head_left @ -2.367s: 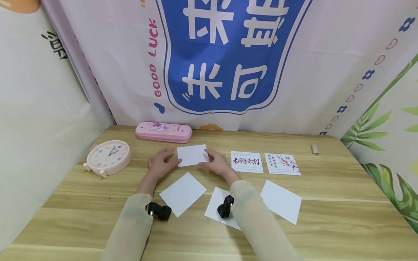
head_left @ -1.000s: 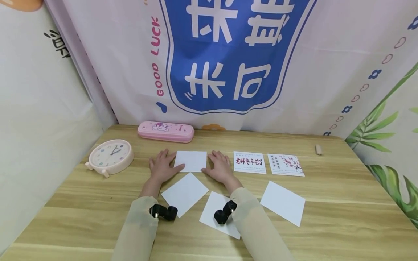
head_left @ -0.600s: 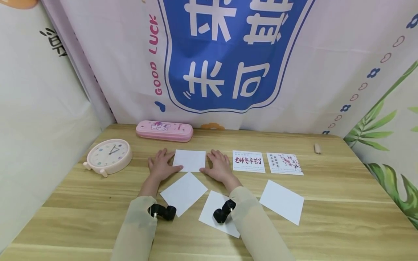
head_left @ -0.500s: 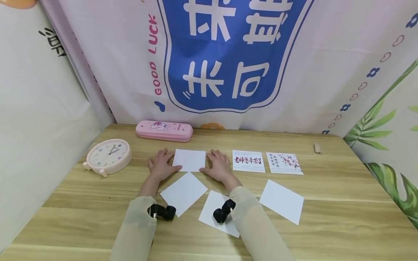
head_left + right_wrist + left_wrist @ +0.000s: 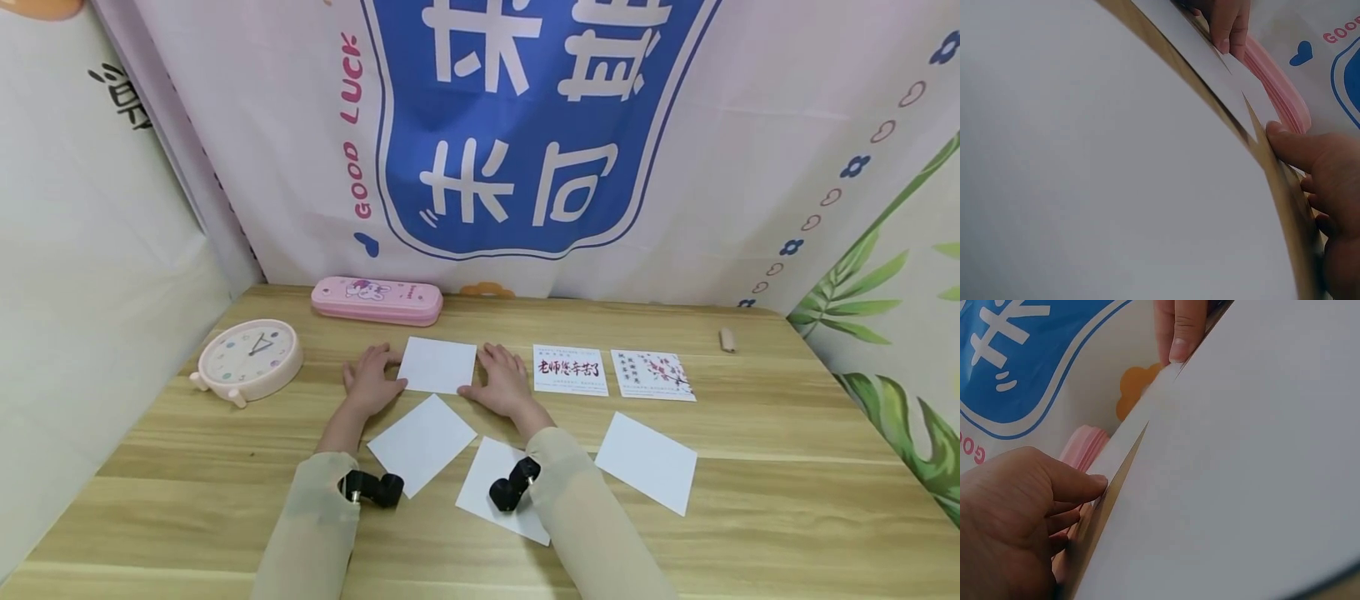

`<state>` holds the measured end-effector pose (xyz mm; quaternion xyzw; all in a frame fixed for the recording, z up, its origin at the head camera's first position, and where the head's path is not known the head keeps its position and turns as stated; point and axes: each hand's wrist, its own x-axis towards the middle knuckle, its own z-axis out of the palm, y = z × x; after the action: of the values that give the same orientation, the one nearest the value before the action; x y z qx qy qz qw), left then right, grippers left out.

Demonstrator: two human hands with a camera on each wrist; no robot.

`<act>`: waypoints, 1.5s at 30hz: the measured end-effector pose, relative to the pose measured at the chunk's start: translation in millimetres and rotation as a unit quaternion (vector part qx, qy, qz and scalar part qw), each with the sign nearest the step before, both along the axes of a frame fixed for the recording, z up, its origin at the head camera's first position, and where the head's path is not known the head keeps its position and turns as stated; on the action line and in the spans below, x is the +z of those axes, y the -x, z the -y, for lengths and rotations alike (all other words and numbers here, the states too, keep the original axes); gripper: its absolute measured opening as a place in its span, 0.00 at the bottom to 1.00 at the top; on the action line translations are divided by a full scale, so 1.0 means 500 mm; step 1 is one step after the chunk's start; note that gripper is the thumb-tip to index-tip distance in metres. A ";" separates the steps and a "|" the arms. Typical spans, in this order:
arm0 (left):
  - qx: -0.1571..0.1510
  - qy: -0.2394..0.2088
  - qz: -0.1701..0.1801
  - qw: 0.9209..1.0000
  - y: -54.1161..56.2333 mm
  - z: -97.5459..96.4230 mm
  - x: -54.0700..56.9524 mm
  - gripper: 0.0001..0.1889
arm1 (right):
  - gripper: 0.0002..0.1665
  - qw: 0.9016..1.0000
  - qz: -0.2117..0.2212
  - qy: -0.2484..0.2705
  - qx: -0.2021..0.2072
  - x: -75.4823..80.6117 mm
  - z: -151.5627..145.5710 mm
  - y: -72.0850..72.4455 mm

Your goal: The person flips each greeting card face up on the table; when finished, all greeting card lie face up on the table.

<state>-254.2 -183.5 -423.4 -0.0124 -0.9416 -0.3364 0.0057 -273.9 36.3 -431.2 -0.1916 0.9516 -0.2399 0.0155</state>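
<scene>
A blank white card (image 5: pixel 438 365) lies on the wooden table between the two hands, slightly askew. My left hand (image 5: pixel 369 385) rests at its left side, the thumb touching the lower left corner and the other fingers loosely bent beside the edge. On the opposite side, my right hand (image 5: pixel 502 382) has its thumb at the lower right corner and its fingers spread along the edge. Nearer lie three more blank cards: a left card (image 5: pixel 422 446), a middle card (image 5: pixel 491 487) partly hidden by the right wrist camera, and a right card (image 5: pixel 648 462).
Two printed cards lie right of the hands, one with red characters (image 5: pixel 570 370) and one with red blossoms (image 5: pixel 652 375). A pink pencil case (image 5: pixel 377 301) is at the back, a round clock (image 5: pixel 251 361) at left, and a small beige object (image 5: pixel 727 340) at far right.
Both hands have brought the blank card down flat between them and squared it. Since half a second ago it has turned slightly clockwise and shifted a little away, the left thumb and fingers drawing closer together.
</scene>
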 end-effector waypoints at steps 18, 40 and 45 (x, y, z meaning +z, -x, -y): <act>0.053 -0.096 -0.069 0.992 0.002 0.000 -0.011 0.10 | 0.34 0.986 -0.001 0.164 -0.038 -0.001 0.006 0.005; 0.093 -0.265 -0.081 0.956 0.010 -0.007 -0.010 0.08 | 0.09 0.921 0.019 0.377 -0.098 0.020 0.017 0.003; 0.090 -0.310 -0.085 0.943 0.007 -0.006 -0.007 0.10 | 0.08 0.918 0.020 0.384 -0.095 0.025 0.015 0.001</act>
<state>-257.5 -180.3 -427.1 0.0458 -0.7839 -0.6075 0.1198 -274.2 28.7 -418.7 -0.0867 0.7994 -0.5911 -0.0630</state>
